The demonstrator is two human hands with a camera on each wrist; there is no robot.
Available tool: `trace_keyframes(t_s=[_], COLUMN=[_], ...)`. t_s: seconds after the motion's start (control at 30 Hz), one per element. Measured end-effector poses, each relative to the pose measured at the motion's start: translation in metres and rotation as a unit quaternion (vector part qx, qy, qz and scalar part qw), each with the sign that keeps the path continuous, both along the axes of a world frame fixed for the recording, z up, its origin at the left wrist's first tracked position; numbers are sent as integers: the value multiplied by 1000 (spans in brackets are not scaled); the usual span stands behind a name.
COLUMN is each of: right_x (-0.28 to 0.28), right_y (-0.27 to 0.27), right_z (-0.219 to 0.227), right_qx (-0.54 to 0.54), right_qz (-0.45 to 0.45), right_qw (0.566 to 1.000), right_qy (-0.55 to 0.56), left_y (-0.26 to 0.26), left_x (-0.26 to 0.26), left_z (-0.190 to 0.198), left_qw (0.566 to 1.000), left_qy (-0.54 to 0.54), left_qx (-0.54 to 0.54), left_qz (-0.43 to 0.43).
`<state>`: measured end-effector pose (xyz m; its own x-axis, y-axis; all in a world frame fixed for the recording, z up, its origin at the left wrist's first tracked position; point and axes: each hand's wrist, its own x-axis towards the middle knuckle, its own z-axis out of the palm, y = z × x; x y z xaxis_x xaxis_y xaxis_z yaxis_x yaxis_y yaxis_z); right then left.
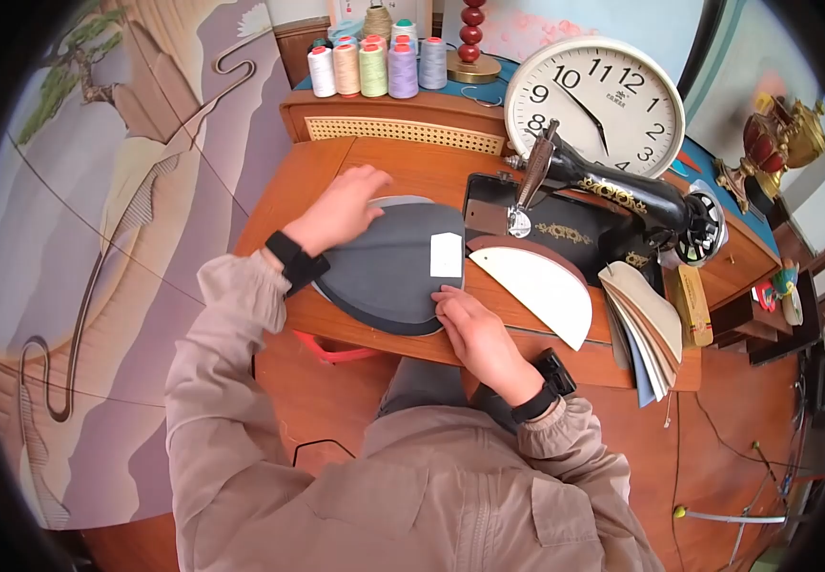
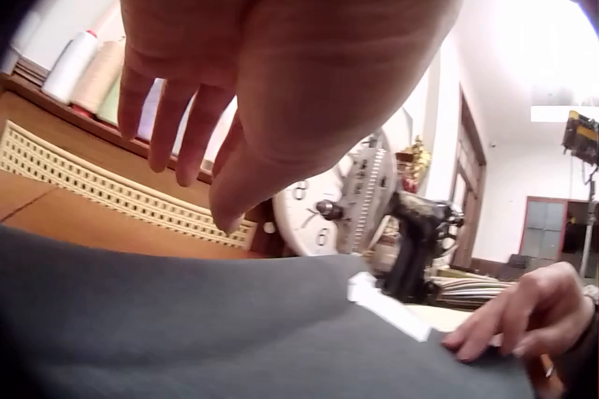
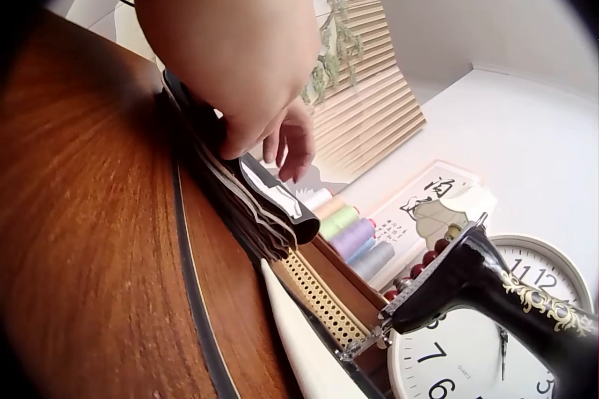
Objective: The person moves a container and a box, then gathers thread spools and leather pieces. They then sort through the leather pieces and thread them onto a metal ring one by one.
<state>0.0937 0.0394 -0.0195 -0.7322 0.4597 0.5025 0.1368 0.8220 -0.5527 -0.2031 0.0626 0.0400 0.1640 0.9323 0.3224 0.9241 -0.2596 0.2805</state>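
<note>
A stack of dark grey rounded fabric pieces [image 1: 388, 272] lies on the wooden sewing table [image 1: 336, 172], with a white label [image 1: 447, 255] on the top piece. My left hand [image 1: 344, 208] rests with relaxed fingers on the stack's far left edge; in the left wrist view its fingers [image 2: 192, 128] hang just above the grey fabric [image 2: 187, 324]. My right hand [image 1: 468, 326] pinches the stack's near right edge. The right wrist view shows its fingers [image 3: 285, 142] curled at the layered edges of the stack [image 3: 248, 203].
A black sewing machine [image 1: 612, 205] stands right of the stack, with a white half-round piece [image 1: 541, 286] in front of it. A fan of swatches [image 1: 646, 329] hangs at the table's right end. A wall clock [image 1: 593, 100] and several thread spools [image 1: 374, 67] stand behind.
</note>
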Motion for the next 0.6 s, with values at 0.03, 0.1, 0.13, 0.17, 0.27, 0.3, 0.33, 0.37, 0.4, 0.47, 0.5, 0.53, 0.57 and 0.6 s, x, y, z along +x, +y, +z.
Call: trace_keyframes(t_s=[0.03,0.1,0.13,0.17,0.27,0.3,0.33,0.37,0.4,0.47,0.5,0.53,0.57,0.6], right_x=[1,0,1,1,4,4,4,5,6,10,13,17,22,28], right_y=[0,2,1,-1,-4,-5,-6,-8,-9,-11,-12,-13,-15,-16], right_z=[-2,-3,-3,-1,-5,-7,-8,-9,-9,-11,-11,-11,-11,-11], right_qx=[-4,24,22,25,33,41,38,37,37,41,47,48,57,66], right_qz=[-4,5,3,6,9,10,6,3,0,2,6,3,5,6], right_qw=[1000,1000,1000,1000,999,999,999,999,999,999,998,998,997,995], right_qy=[0,2,3,1,-12,-22,-21,-21,-21,-31,-41,-38,-53,-68], left_y=[-8,-21,-29,-35,-41,-42,-42,-42,-42,-40,-41,-41,-41,-41], left_x=[15,37,46,52,56,57,57,57,57,57,58,59,60,61], left_z=[7,1,-5,-11,-38,-43,-45,-46,-46,-44,-44,-44,-42,-40], left_qw=[998,988,988,986,985,987,987,986,986,986,986,986,985,985], left_qy=[-21,-44,-20,5,72,106,100,100,96,96,99,103,107,106], left_qx=[-13,-58,-83,-108,-134,-111,-116,-119,-121,-123,-123,-122,-122,-126], left_qz=[-52,-139,-131,-123,-80,-56,-51,-55,-53,-53,-51,-49,-51,-48])
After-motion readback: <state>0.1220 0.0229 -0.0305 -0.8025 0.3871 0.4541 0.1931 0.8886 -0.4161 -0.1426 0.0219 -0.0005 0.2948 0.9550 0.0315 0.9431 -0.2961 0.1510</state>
